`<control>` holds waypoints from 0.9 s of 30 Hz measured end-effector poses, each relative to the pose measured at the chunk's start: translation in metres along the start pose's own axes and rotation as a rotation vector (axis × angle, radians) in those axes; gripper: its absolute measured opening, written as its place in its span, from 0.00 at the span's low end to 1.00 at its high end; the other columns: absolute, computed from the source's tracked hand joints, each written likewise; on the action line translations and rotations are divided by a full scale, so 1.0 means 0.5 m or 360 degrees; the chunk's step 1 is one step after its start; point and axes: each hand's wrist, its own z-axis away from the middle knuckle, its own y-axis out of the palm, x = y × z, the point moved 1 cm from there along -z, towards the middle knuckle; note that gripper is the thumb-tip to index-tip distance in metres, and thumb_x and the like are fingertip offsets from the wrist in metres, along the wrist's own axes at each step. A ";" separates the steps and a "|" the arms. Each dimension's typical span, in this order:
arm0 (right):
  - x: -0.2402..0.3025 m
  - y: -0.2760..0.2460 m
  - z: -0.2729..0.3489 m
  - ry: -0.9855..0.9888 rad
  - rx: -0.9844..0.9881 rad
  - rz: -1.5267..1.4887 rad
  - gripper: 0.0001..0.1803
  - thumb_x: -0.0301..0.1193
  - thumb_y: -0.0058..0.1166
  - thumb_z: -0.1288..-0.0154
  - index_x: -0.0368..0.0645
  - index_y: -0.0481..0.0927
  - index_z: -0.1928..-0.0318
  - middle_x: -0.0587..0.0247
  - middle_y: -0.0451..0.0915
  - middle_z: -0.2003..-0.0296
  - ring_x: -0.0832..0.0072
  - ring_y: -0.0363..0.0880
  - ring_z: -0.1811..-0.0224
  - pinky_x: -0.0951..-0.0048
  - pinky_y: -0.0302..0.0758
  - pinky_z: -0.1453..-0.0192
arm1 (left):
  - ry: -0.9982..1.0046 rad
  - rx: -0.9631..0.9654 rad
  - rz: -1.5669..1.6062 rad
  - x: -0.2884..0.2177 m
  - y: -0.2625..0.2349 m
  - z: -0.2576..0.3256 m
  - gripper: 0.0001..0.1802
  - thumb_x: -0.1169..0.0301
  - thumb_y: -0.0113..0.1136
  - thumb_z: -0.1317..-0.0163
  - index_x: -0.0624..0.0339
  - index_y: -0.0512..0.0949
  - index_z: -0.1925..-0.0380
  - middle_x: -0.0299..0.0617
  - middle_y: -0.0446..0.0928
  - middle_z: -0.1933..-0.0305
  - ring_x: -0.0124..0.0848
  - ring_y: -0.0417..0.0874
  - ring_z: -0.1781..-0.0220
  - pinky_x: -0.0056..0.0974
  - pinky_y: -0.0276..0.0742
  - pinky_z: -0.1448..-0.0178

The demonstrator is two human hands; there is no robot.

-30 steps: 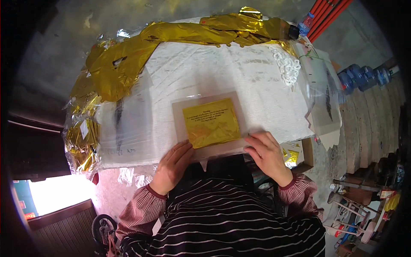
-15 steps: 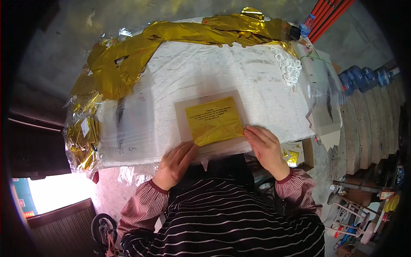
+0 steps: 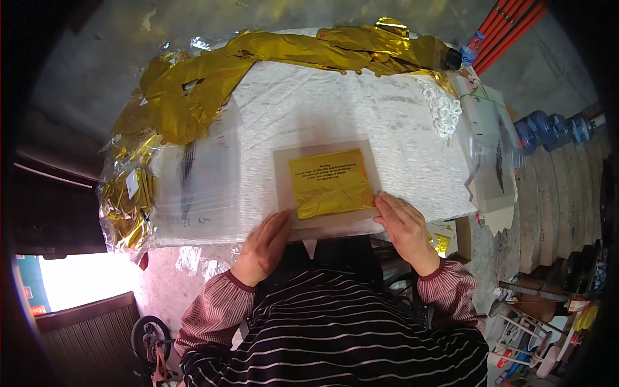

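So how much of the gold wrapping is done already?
Done: one folded gold sheet lies flat inside a clear bag on the white table. In hand: the left hand and right hand press on the bag's near edge. Left: a long heap of loose gold foil along the far edge, apparently unfolded, and more gold packs at the left.

Gold foil square on grey-beige card.

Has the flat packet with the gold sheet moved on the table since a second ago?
No. The packet lies at the same spot near the table's front edge; both hands rest at its lower corners.
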 end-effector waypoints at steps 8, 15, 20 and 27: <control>0.049 -0.035 0.056 0.0504 0.0000 -0.0499 0.20 0.13 0.57 0.45 0.31 0.78 0.50 0.52 0.79 0.50 0.64 0.81 0.49 0.69 0.77 0.46 | -0.0089 -0.0248 0.0230 -0.026 -0.007 0.051 0.15 0.85 0.63 0.52 0.66 0.81 0.61 0.50 0.78 0.56 0.46 0.80 0.54 0.42 0.78 0.51; 0.113 0.023 0.115 0.1693 -0.0514 -0.2225 0.13 0.18 0.50 0.33 0.35 0.73 0.49 0.58 0.80 0.60 0.77 0.80 0.62 0.77 0.78 0.60 | -0.0281 -0.0114 0.0244 -0.068 0.008 0.101 0.15 0.84 0.63 0.53 0.60 0.82 0.63 0.47 0.77 0.57 0.44 0.77 0.53 0.43 0.73 0.48; 0.104 0.042 0.128 0.1748 -0.0462 -0.2344 0.08 0.21 0.48 0.31 0.35 0.75 0.53 0.58 0.82 0.65 0.73 0.83 0.66 0.75 0.80 0.63 | -0.1236 -0.0446 0.1581 -0.092 0.048 0.119 0.18 0.78 0.55 0.35 0.65 0.70 0.45 0.51 0.77 0.53 0.42 0.80 0.51 0.44 0.78 0.46; 0.103 0.021 0.120 0.1783 -0.0381 -0.2667 0.09 0.24 0.46 0.29 0.35 0.76 0.52 0.51 0.83 0.61 0.68 0.84 0.64 0.70 0.82 0.61 | -0.1766 0.0092 0.2546 -0.066 0.026 0.102 0.19 0.64 0.45 0.27 0.70 0.71 0.47 0.54 0.80 0.52 0.36 0.83 0.55 0.38 0.83 0.53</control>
